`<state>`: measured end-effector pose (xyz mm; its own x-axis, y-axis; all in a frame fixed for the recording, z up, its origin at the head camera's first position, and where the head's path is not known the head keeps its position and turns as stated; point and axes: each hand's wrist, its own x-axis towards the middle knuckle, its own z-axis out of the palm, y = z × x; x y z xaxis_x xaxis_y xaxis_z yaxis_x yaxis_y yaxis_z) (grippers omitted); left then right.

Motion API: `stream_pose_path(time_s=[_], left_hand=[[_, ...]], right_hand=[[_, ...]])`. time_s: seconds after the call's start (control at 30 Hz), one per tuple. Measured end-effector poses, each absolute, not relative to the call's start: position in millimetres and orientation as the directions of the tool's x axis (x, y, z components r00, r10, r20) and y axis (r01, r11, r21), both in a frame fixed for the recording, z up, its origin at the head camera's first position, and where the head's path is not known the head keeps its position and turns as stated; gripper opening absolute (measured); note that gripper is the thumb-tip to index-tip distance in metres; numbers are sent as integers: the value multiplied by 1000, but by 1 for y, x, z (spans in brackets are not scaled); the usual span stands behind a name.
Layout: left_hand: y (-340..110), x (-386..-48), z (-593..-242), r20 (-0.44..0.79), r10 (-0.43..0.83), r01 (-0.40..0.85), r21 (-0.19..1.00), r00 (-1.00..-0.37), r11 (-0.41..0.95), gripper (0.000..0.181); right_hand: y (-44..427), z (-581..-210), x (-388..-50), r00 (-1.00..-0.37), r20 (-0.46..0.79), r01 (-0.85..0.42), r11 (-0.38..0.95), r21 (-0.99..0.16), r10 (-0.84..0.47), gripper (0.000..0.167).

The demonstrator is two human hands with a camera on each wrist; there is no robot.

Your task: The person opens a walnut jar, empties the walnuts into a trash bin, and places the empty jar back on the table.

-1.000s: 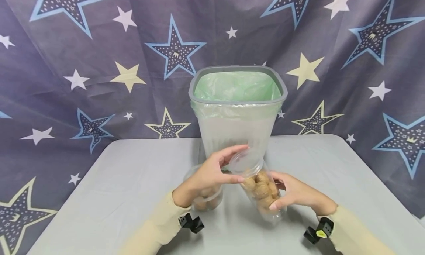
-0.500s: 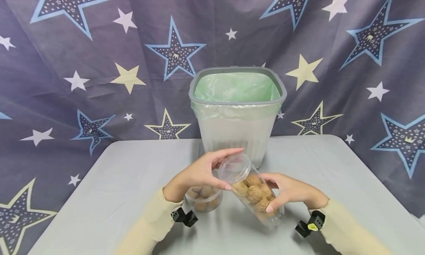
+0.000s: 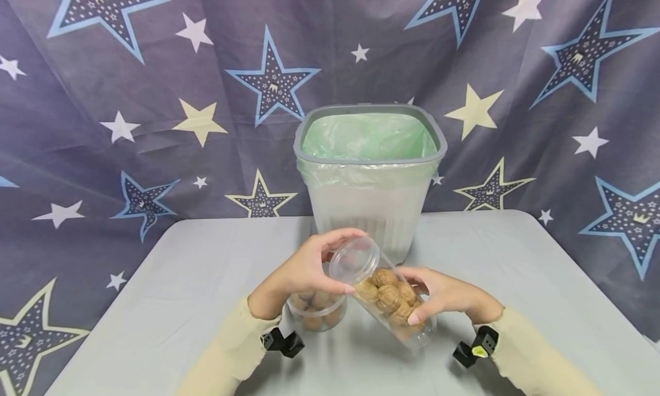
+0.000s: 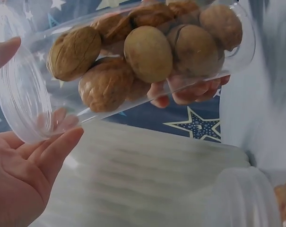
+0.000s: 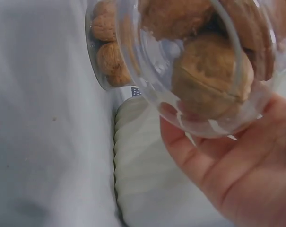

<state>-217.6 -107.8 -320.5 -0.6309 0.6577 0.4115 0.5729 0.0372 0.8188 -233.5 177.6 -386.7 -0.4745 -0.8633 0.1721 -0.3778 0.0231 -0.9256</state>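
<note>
A clear plastic jar (image 3: pixel 389 302) of walnuts (image 4: pixel 148 54) is held tilted above the table, its lidded end up and to the left. My left hand (image 3: pixel 308 269) grips the clear lid (image 3: pixel 354 259) at that end, thumb on the near side and fingers on the far side. Lower down, my right hand (image 3: pixel 447 294) holds the jar body between thumb and fingers. The right wrist view shows the jar's base with walnuts (image 5: pixel 211 78) behind it. Below my left hand a second clear jar (image 3: pixel 318 316) of walnuts stands upright, its top partly hidden.
Behind the hands stands a white waste bin (image 3: pixel 368 204) with a grey rim and a green liner bag (image 3: pixel 368 135). A grey table (image 3: pixel 222 258) carries everything. A star-patterned cloth (image 3: pixel 154 86) hangs at the back.
Both hands have carried the tilted jar to the left, away from the front of the bin and closer to the second jar. The grips look the same.
</note>
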Motion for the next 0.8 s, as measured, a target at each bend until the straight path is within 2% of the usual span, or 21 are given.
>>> stream_pose_path(time_s=[0.2, 0.37, 0.57, 0.67, 0.8], left_hand=[[-109, -216, -323, 456, 616, 569, 822, -642, -16, 76], [-113, -215, -323, 464, 558, 538, 842, -688, -38, 78], [-114, -216, -323, 497, 528, 544, 836, -689, -76, 77], [-114, -216, -324, 516, 520, 544, 831, -681, -113, 77], [-115, -216, -325, 535, 511, 548, 824, -673, -142, 77]], right_hand=[[181, -386, -233, -491, 188, -345, -8, -938, -851, 69], [182, -386, -233, -518, 261, -422, -22, -906, -814, 66], [183, -383, -232, -526, 347, -521, -29, -853, -777, 84], [183, -382, -231, -505, 376, -528, -67, -847, -777, 90], [182, -379, -228, -525, 372, -530, -48, -847, -765, 93]])
